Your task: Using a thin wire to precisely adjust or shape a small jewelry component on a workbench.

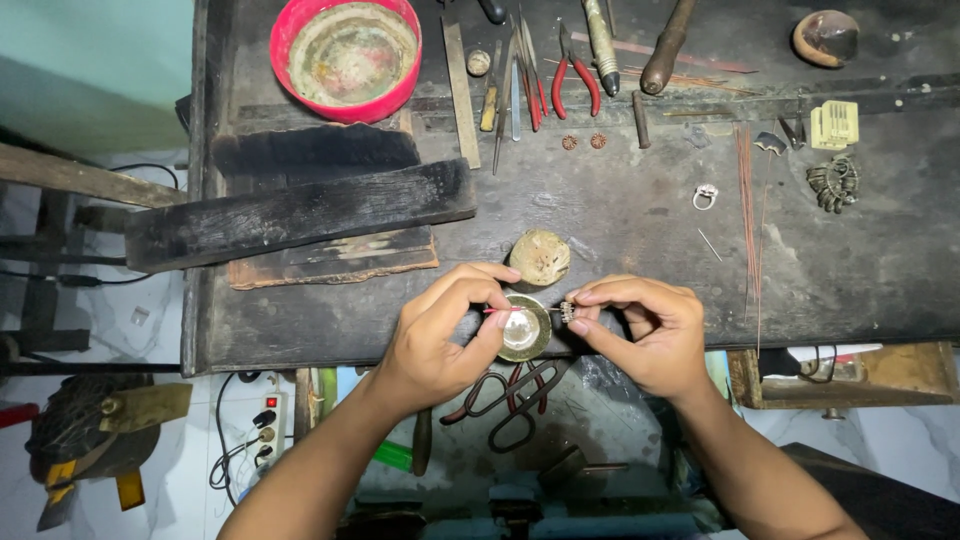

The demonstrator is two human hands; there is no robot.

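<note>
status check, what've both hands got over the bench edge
Left hand pinching thin red-handled tool. Right hand pinching small metal piece. Both over small round dish. Nothing between them.

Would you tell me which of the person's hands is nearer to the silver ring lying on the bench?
Right. The right hand is below and slightly left of the silver ring; the left hand sits much farther to the ring's lower left, beyond the small brass dish.
</note>
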